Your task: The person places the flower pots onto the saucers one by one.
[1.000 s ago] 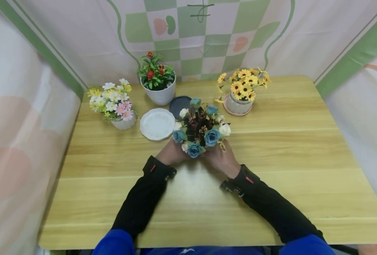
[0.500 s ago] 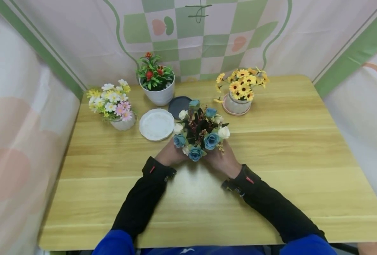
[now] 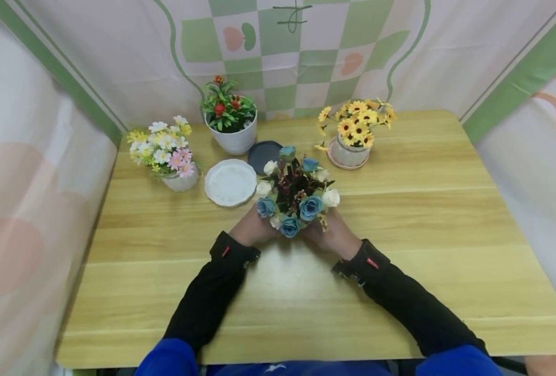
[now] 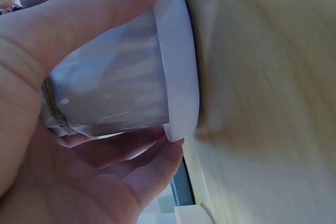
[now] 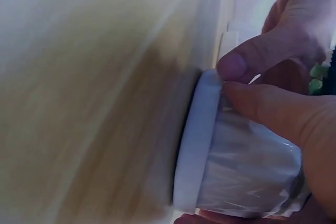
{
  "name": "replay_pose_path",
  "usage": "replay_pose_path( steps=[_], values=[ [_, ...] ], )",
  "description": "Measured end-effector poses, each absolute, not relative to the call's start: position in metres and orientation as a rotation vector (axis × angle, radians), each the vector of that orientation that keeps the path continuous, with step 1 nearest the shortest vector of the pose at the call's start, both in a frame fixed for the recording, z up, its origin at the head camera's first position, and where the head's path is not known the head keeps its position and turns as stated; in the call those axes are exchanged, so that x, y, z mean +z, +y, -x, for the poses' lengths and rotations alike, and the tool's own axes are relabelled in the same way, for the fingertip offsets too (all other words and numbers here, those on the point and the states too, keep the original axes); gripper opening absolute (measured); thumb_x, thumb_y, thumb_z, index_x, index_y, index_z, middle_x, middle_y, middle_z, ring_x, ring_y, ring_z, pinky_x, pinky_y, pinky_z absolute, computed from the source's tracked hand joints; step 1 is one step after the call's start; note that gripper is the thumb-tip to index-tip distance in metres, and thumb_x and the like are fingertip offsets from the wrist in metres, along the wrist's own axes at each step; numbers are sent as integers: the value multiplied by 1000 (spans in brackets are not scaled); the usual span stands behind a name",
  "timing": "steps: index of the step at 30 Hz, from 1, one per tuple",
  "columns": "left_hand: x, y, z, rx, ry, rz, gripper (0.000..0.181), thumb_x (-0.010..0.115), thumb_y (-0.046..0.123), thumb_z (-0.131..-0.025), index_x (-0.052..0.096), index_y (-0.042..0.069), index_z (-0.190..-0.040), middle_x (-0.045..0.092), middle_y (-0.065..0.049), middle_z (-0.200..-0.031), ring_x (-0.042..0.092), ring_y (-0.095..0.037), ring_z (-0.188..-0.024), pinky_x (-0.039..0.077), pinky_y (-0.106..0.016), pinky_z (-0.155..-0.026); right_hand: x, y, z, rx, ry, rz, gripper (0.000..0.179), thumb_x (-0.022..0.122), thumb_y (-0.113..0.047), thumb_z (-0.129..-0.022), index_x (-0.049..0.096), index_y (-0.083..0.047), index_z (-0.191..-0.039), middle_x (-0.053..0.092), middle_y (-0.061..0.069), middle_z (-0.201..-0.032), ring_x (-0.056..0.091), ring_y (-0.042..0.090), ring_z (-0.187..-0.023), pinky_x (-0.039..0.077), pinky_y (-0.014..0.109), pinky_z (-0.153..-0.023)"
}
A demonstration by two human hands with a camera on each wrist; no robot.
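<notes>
In the head view, a pot of blue and white artificial roses (image 3: 310,207) stands in front of me, between my two hands. Its glossy pale pot (image 4: 115,82), with twine round the upper part, sits in a white saucer (image 4: 181,61) low over the wooden table. My left hand (image 3: 255,228) holds the pot and saucer from the left, thumb and fingertips at the saucer's rim. From the other side my right hand (image 3: 330,235) grips them, its thumb near the left thumb at the rim in the right wrist view. Blooms partly cover both hands from above.
Behind the roses lie a white scalloped plate (image 3: 231,183) and a dark saucer (image 3: 262,155). Around them stand a daisy pot (image 3: 181,183), a red-flowered pot (image 3: 234,140) and a yellow-flowered pot (image 3: 348,154) on a pink saucer. A patterned curtain (image 3: 447,57) hangs behind the table (image 3: 423,219).
The roses have turned slightly and come a little toward me between both hands. My right wrist has shifted slightly to the right. The other pots and plates stay put.
</notes>
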State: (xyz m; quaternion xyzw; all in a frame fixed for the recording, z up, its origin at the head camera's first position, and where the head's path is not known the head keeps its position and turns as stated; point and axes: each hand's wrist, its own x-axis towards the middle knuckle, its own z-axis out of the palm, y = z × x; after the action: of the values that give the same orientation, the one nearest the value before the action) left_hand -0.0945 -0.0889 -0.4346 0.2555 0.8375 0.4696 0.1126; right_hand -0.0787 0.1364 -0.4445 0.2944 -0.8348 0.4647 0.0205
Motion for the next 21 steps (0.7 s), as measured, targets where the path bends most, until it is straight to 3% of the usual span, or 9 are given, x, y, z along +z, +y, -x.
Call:
replay_pose_path(
  steps=[12, 21],
  values=[
    [-432, -87, 91, 1409, 2419, -698, 85, 80, 13, -89, 36, 4, -162, 47, -18, -163, 42, -34, -154, 34, -46, -131, -444, 137, 81, 1413, -2609, -940, 80, 80, -2, -84, 42, 4, -154, 52, 25, -155, 50, 43, -145, 38, 57, -125],
    [-436, -85, 90, 1418, 2425, -650, 85, 80, 11, -89, 37, 2, -162, 46, -20, -163, 42, -35, -154, 33, -46, -131, -444, 134, 83, 1429, -2724, -859, 100, 94, -9, -73, 39, -1, -157, 51, 20, -157, 49, 39, -146, 40, 55, -124]
  ],
)
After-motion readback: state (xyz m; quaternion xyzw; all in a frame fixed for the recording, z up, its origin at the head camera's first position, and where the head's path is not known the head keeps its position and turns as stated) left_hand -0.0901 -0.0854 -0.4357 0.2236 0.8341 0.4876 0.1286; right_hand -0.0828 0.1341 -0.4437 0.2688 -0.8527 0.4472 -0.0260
